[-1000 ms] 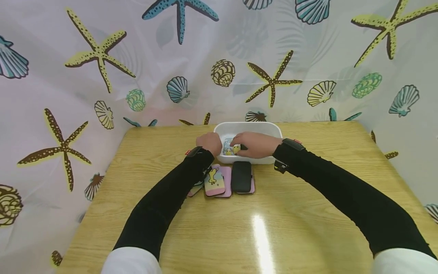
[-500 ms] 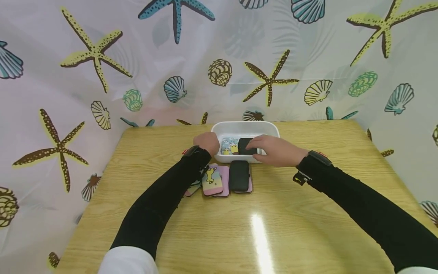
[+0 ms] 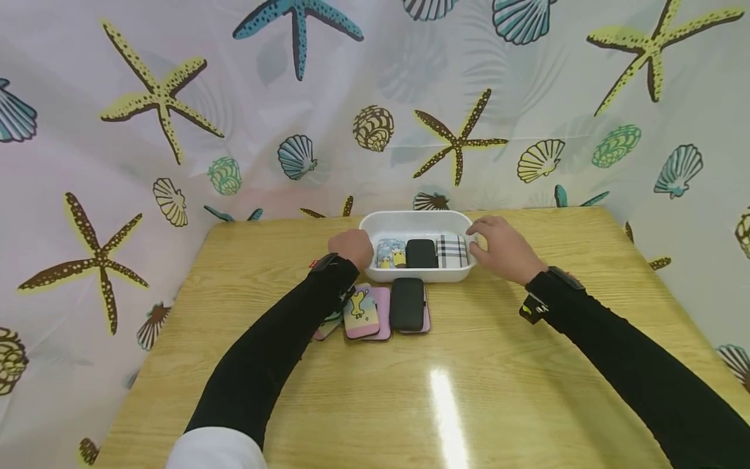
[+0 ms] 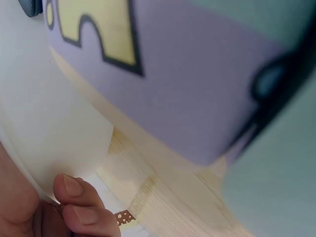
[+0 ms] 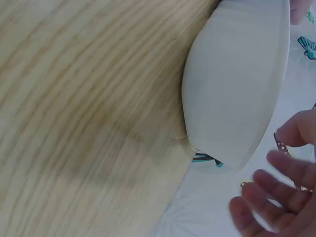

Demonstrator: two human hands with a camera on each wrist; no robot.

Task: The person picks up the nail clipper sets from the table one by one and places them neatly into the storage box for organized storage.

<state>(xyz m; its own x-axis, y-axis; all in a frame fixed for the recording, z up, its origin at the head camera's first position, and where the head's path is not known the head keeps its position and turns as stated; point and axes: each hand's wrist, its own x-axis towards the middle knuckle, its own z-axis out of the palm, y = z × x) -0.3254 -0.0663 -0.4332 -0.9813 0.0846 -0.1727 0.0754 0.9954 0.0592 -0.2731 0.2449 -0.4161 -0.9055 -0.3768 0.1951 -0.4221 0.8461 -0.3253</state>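
Note:
A white plastic basin (image 3: 392, 276) stands at the back of the table. My left hand (image 3: 351, 247) grips its left rim, and the curled fingers (image 4: 81, 212) show at that rim in the left wrist view. In the basin, side by side, lie a blue-and-yellow cartoon case (image 3: 391, 253), a black case (image 3: 420, 253) and a checked black-and-white case (image 3: 452, 251). My right hand (image 3: 505, 249) is at the right end of the basin, thumb and fingers spread. In the right wrist view the right hand (image 5: 284, 190) holds nothing.
In front of the basin lie several flat rounded cases: a yellow-and-pink one (image 3: 361, 314) over a pink one (image 3: 383, 312), and a dark one (image 3: 407, 305) on another pink one. A greenish one (image 3: 329, 324) is partly under my left wrist. A patterned cloth (image 3: 328, 117) hangs behind.
My right hand has drawn back rightward from over the cases to the basin's right end, uncovering the black and checked cases. My left hand stays on the left rim.

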